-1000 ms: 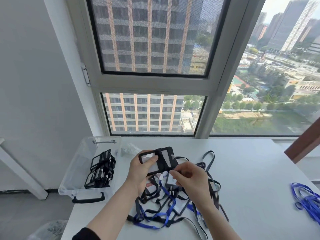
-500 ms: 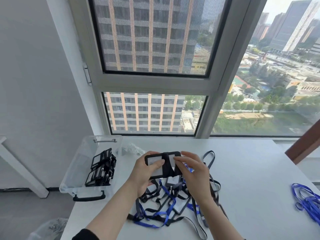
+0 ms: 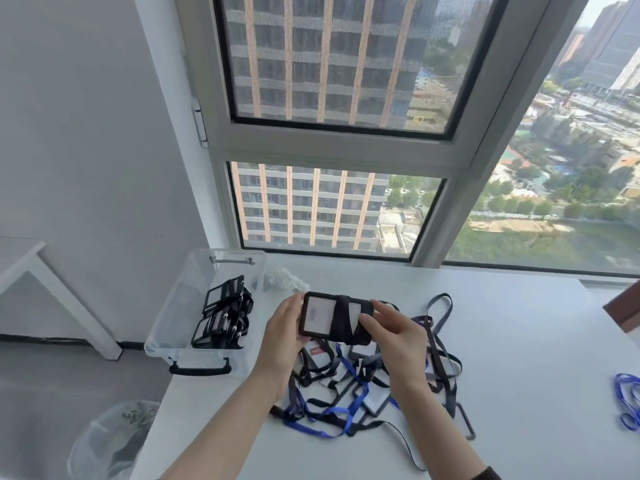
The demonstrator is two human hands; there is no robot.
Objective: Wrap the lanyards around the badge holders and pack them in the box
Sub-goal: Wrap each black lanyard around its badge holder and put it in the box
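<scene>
A black badge holder (image 3: 320, 315) with a black lanyard wound around its middle is held flat above the table. My left hand (image 3: 282, 336) grips its left end. My right hand (image 3: 394, 332) holds its right end, thumb pressing on the wrapped strap. Beneath both hands lies a tangled pile of black and blue lanyards with badge holders (image 3: 363, 393). A clear plastic box (image 3: 180, 306) stands at the table's left edge with several wrapped black holders (image 3: 223, 315) inside.
A white table (image 3: 519, 341) stands against a large window. Loose blue lanyards (image 3: 628, 407) lie at the right edge. A crumpled clear plastic bag (image 3: 282, 280) sits behind the box. A bin with a clear liner (image 3: 110, 441) stands on the floor at left.
The view has shifted right and down. The holder has turned flat and level between both hands, and my right hand moved from below it onto its right end, over the wrapped strap.
</scene>
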